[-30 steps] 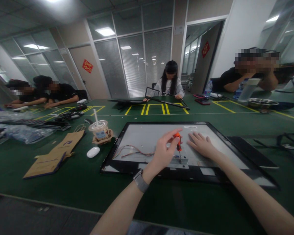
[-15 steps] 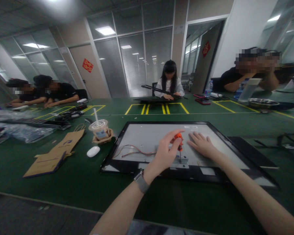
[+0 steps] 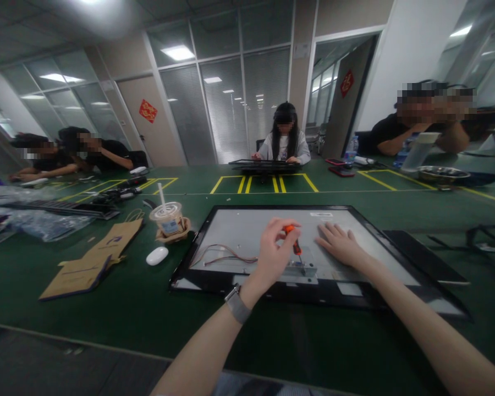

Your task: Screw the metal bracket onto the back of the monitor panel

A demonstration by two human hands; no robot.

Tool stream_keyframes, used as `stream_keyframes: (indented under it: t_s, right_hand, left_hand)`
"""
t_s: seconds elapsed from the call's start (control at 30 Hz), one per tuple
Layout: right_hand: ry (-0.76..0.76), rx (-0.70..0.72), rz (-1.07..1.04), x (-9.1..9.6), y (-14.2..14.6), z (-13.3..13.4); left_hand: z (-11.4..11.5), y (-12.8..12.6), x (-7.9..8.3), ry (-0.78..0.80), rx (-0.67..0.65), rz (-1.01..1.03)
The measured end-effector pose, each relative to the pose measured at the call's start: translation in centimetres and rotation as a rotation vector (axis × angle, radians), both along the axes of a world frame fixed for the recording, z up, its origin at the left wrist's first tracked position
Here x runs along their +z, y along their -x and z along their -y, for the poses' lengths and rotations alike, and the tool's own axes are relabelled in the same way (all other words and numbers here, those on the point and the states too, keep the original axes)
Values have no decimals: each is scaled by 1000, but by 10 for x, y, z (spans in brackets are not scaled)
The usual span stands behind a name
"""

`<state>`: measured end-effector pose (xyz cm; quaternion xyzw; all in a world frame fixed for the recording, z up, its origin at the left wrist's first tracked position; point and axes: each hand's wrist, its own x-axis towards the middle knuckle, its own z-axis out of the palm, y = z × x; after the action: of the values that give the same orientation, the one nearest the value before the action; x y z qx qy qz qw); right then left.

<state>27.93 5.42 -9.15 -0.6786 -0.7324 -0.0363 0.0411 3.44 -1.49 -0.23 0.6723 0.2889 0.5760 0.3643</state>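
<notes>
My left hand (image 3: 275,246) is closed round the handle of an orange and black screwdriver (image 3: 293,238). The screwdriver tilts to the left, its shaft pointing down at a metal bracket (image 3: 309,274) near the front edge of a flat display panel (image 3: 231,231). Whether the tip sits in a screw is too small to tell. My right hand (image 3: 341,245) lies flat on the grey back of the panel, fingers spread, to the right of the screwdriver. A thin bundle of wires (image 3: 218,256) runs across the panel's left side and passes behind my left hand.
Left of the panel are a white mouse (image 3: 157,255), a drink cup (image 3: 168,218) in a cardboard holder and a brown paper bag (image 3: 103,253). A dark flat piece (image 3: 424,256) lies at right. Across the green table (image 3: 119,319) sits a person (image 3: 286,137) with another panel; other people sit further off.
The screwdriver has gone from nearly upright to tilted, its handle shifting left with my left hand. My right hand stays put. The person opposite has lowered a long dark part.
</notes>
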Motion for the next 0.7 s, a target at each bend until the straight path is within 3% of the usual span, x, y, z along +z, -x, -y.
stream_keyframes:
  t_s: [0.27, 0.7]
  right_hand:
    - [14, 1, -10, 3, 1, 2]
    - [53, -16, -4, 7, 5, 4]
  left_hand:
    - [-5, -1, -1, 199, -198, 155]
    - [-6, -11, -8, 389, -504, 355]
